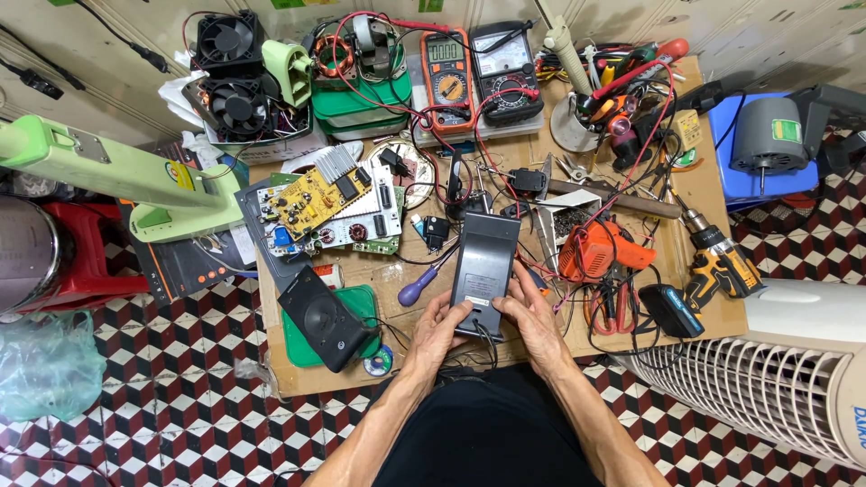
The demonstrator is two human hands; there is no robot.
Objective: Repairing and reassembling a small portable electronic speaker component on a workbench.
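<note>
both grips closed round black box (pixel 484 271); left hand (pixel 439 326), right hand (pixel 532 316) at its near end

Bare forearms, black shorts, no gloves

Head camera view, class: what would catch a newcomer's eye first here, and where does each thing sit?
At the middle of the cluttered cardboard-topped bench, the left hand and right hand hold a long dark grey box by its near end. Behind it stands an orange multimeter beside a black one. An orange drill lies just right of the box, and a yellow circuit board lies to its left.
</note>
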